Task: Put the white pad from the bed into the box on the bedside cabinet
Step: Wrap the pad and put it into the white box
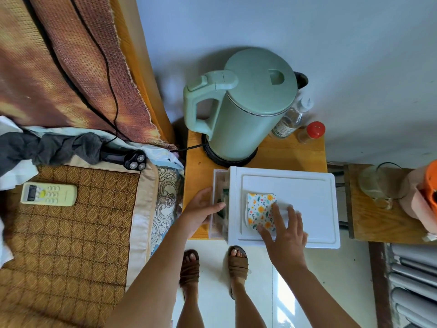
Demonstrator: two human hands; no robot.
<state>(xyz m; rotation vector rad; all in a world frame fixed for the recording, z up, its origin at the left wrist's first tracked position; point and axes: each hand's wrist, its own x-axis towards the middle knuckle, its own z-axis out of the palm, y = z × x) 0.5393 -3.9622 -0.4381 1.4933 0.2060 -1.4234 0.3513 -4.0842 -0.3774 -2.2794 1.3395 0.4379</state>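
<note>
The white pad, printed with small flowers, lies on the flat top of the white box on the wooden bedside cabinet. My right hand rests on the box top with its fingers spread, touching the pad's right edge. At the box's left side a clear drawer is pulled out a little. My left hand grips the drawer's front, thumb on the outside and fingertips inside. The drawer's contents are dark and hard to make out.
A green kettle stands behind the box, with a clear bottle and a red-capped jar beside it. On the bed at left lie a remote and a shaver. A stool with a glass stands right.
</note>
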